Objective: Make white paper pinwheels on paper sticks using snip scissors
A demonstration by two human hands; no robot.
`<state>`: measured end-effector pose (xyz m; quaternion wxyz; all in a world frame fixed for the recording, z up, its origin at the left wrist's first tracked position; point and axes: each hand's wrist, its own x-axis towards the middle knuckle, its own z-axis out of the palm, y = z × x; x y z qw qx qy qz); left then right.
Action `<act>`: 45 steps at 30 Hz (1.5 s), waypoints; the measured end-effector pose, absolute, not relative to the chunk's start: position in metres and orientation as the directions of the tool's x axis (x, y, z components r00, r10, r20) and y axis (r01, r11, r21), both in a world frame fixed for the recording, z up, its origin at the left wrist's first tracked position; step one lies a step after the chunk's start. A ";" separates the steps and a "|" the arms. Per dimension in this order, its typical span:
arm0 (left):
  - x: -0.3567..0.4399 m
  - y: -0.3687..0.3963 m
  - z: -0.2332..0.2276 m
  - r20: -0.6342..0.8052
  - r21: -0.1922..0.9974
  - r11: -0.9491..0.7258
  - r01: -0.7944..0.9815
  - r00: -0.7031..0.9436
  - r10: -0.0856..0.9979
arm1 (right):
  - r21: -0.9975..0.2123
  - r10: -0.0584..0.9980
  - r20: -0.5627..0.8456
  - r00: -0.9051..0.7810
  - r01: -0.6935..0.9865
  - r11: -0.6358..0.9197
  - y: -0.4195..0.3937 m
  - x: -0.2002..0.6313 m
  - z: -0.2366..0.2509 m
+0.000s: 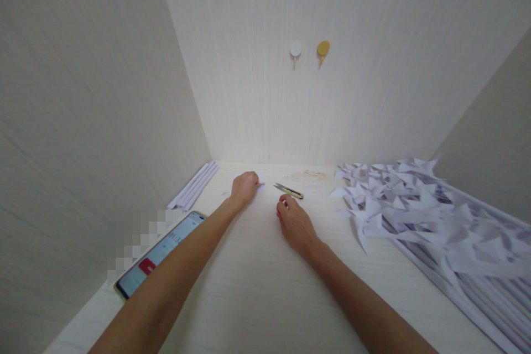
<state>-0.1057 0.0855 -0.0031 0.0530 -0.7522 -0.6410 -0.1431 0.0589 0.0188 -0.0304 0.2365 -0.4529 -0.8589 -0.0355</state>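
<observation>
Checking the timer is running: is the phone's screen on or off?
On. The phone lies face up left of the left forearm, its screen lit with digits and a red button.

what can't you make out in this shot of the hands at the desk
Head view, the only one:
- Left hand: fist hides most of a small white paper.
- Right hand: fingers curl under, so what they hold cannot be told.
- Phone: forearm covers part, a pixelated patch blurs beside it.
- Cutter: too small for detail.
</observation>
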 end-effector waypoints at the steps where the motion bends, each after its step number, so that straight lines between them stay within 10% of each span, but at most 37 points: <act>1: -0.106 0.085 -0.003 0.284 0.107 -0.168 0.980 0.131 0.950 | -0.152 0.762 0.438 -0.478 0.796 0.587 0.019 0.059 -0.031; 22: -0.104 0.084 -0.002 0.311 0.405 -0.076 0.911 -0.059 0.949 | -0.157 0.768 0.431 -0.473 0.799 0.581 0.018 0.060 -0.030; 30: -0.064 0.046 0.019 0.645 0.648 -0.424 0.632 -0.160 0.747 | -0.526 0.796 0.550 -0.253 0.635 0.565 0.023 0.064 -0.033; 37: -0.063 0.016 0.010 0.366 0.929 -0.313 0.198 -0.354 0.861 | -0.932 0.944 0.321 0.075 0.203 0.301 0.022 0.073 -0.028; 45: -0.078 -0.006 -0.024 0.104 0.994 -0.089 0.067 -0.278 0.955 | -0.997 0.944 0.076 -0.323 -0.026 0.072 -0.027 0.092 -0.026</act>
